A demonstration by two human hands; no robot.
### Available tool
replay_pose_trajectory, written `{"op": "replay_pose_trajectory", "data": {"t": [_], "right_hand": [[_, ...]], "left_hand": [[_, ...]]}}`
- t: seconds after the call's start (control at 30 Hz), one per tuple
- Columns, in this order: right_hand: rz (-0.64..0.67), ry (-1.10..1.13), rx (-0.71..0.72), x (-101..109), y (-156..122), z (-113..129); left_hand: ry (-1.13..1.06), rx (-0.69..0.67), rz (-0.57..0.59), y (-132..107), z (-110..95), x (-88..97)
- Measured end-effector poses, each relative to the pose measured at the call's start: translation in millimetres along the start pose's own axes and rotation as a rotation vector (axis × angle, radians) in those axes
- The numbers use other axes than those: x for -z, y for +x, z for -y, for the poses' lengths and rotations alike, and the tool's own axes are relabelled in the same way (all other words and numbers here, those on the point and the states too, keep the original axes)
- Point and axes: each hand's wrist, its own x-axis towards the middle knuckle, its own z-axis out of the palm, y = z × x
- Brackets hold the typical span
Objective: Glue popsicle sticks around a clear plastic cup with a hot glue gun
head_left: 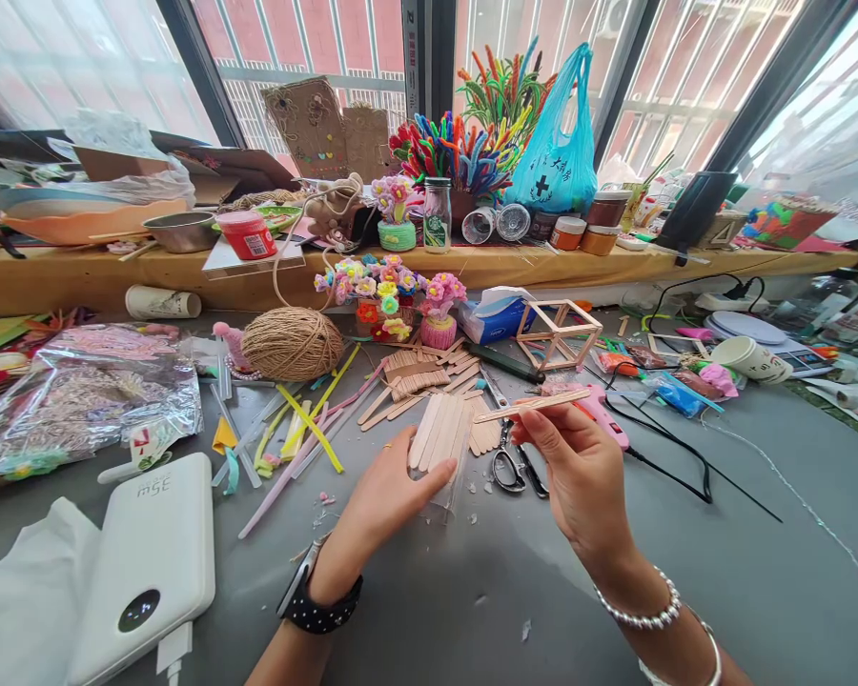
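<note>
My left hand [393, 484] is closed around a panel of craft sticks [439, 433] laid side by side, with clear plastic showing at its lower edge. Between the thumb and fingers of my right hand [579, 467] is a single wooden craft stick [525, 407], held nearly level above and to the right of the panel. Behind the panel lies a heap of loose craft sticks [418, 373]. A pair of scissors [509, 467] rests on the table between my hands. Just past my right hand is a pink glue gun [602, 412].
A wooden stick frame [559, 335] stands at the back right. Left of the sticks are a twine ball [293, 343] and yellow strips [311, 429]. A white power bank [150, 553] lies front left. A black cable [672, 467] crosses the right side. Crafts and jars crowd the ledge.
</note>
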Motion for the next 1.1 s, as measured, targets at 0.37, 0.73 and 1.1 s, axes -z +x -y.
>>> {"op": "replay_pose_trajectory", "data": {"t": [0.37, 0.73, 1.1], "right_hand": [[-0.013, 0.017, -0.006, 2, 2, 6], [0.027, -0.030, 0.019, 6, 0, 13], [0.053, -0.106, 0.049, 9, 1, 17]], "left_hand": [[-0.139, 0.119, 0.092, -1, -8, 1.9], [-0.728, 0.106, 0.164, -10, -23, 4.7], [-0.795, 0.092, 0.159, -13, -22, -2.4]]}}
